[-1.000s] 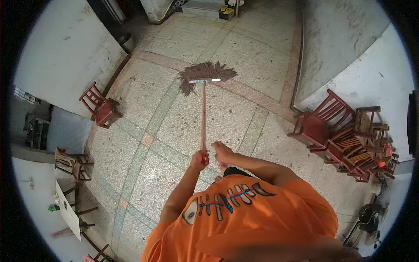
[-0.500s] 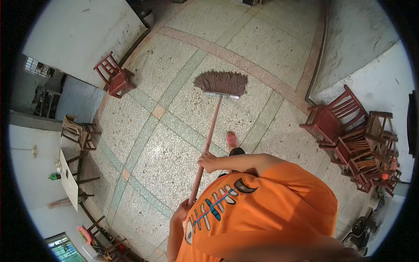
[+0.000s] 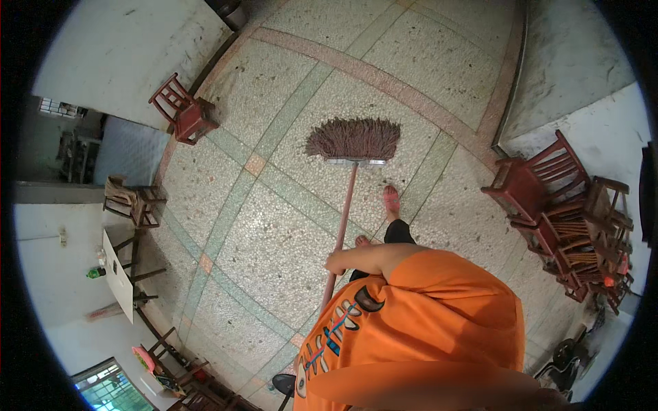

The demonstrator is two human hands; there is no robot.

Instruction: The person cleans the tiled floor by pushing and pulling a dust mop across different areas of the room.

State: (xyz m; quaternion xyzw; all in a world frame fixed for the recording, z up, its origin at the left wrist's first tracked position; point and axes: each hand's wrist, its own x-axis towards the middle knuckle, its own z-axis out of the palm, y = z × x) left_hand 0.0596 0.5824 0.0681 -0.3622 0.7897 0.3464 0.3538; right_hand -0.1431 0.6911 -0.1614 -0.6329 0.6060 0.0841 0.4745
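Note:
My right hand [image 3: 335, 263] is closed around the reddish wooden handle of a mop [image 3: 349, 198], partway up its length. The handle slopes away from me to a metal clamp, from which a wide head of brown strands [image 3: 353, 139] spreads flat on the floor. Its upper end is hidden behind my orange shirt [image 3: 425, 322]. My left hand is out of sight. Just right of the handle, one foot in a pink slipper [image 3: 391, 199] is forward, and the other foot [image 3: 362, 241] is close to my right hand.
Speckled floor [image 3: 274, 226] with green and pink bands surrounds me. A red chair [image 3: 188, 118] stands by the left wall, with a wooden chair [image 3: 133, 202] and a white-topped table [image 3: 118, 274] nearer. Stacked chairs [image 3: 548, 185] line the right wall. A dark round object [image 3: 283, 383] is at lower left.
My view has shifted a little. The mop's head appears slightly lower and further right, its handle more upright. My left hand has gone from view, and a second foot now shows.

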